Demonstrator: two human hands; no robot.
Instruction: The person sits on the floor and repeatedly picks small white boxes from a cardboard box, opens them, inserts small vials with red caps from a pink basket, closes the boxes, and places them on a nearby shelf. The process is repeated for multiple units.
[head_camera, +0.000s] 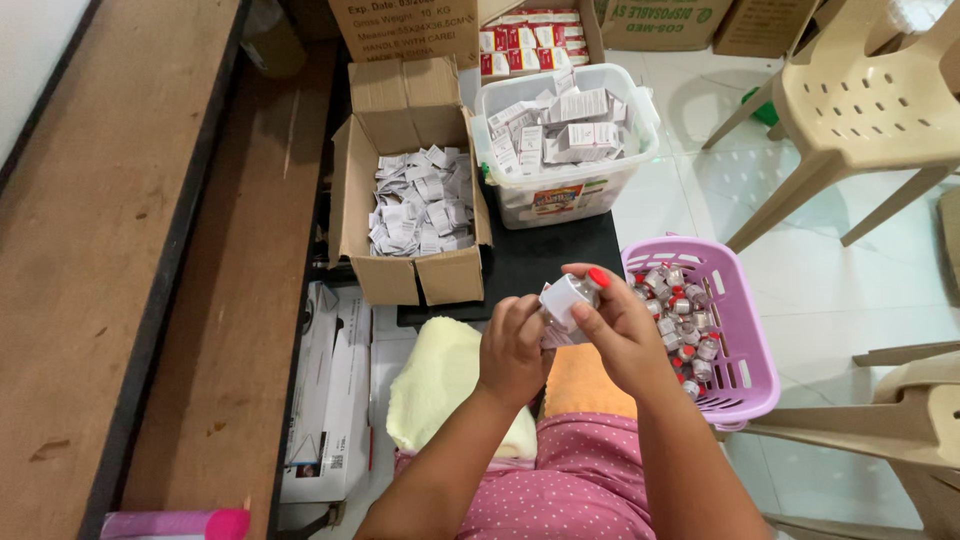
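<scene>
My left hand (512, 345) and right hand (620, 325) closed together on a small white box (566, 297), its long axis tilted toward 2 o'clock, held over my lap, purple basket (745, 350) of vials (680, 320) at 3 o'clock, both forearms angled inward.

1 head-worn camera looks steeply down, close over the lap, facing forward across the floor.

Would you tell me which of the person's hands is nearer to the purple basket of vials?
Right. The right hand is beside the purple basket; the left hand lies farther left.
</scene>
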